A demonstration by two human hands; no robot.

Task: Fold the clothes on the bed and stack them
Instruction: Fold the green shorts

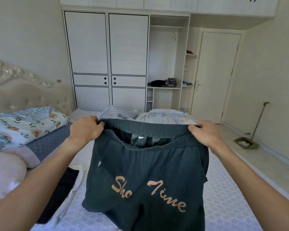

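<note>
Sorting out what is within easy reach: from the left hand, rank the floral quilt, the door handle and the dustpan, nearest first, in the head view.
From the left hand:
1. Floral quilt, on the bed to its left.
2. Door handle, across the room on the right.
3. Dustpan, on the floor at far right.

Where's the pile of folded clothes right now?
In the head view, lower left on the bed: the folded clothes lie beside the pink pillow, left of the held dark trousers.
</note>
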